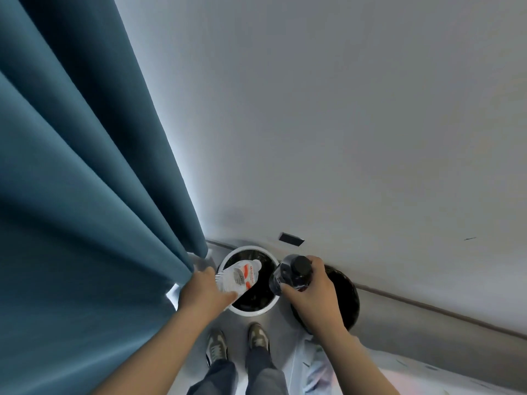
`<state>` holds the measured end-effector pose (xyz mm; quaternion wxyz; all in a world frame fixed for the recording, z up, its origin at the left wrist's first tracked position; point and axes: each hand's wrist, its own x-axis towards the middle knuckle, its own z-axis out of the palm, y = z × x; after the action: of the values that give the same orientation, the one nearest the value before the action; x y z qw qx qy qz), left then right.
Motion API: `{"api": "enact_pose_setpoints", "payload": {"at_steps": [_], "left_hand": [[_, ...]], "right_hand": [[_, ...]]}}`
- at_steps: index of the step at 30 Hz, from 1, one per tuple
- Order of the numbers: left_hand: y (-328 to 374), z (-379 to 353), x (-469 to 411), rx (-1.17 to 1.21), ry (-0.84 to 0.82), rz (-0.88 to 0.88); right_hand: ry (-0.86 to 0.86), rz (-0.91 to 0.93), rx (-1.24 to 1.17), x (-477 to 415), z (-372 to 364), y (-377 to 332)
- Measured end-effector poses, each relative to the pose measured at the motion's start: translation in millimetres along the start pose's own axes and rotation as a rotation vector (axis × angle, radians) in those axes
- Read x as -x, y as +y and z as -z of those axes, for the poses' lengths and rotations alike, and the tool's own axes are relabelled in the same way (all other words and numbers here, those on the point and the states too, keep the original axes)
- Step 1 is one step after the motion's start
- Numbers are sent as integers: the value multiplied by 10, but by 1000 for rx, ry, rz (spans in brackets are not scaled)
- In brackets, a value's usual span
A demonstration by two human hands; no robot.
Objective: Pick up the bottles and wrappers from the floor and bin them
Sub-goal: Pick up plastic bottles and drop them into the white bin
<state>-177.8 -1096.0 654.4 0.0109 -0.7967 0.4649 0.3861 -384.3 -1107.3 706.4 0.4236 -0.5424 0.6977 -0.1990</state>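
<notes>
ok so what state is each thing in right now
white-rimmed round bin with black liner: open, lidless
clear plastic bottle with red-white label: tilted over that bin, gripped by left hand
dark plastic bottle with black cap: capped, gripped by right hand
black round bin: partly hidden behind right hand

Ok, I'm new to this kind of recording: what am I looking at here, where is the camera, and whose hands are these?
There is no machine here. One camera is worn on a person's head and looks down, so you see their own arms and shoes. The left hand grips a clear bottle with a red and white label, slanted above a white-rimmed bin lined in black. The right hand grips a dark bottle with a black cap, near a second, black bin. A blue curtain hangs on the left, and a pale wall stands behind.
</notes>
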Motion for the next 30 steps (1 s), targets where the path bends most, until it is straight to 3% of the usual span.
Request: {"api": "enact_pose_setpoints", "payload": {"at_steps": [10, 17, 30], "left_hand": [[138, -442, -546, -127, -19, 12], [111, -728, -960, -10, -165, -20], [-204, -696, -861, -133, -85, -131]], "right_hand": [[-39, -47, 62, -401, -236, 427], [-60, -53, 59, -738, -479, 715], [-201, -14, 186, -1109, -907, 950]]}}
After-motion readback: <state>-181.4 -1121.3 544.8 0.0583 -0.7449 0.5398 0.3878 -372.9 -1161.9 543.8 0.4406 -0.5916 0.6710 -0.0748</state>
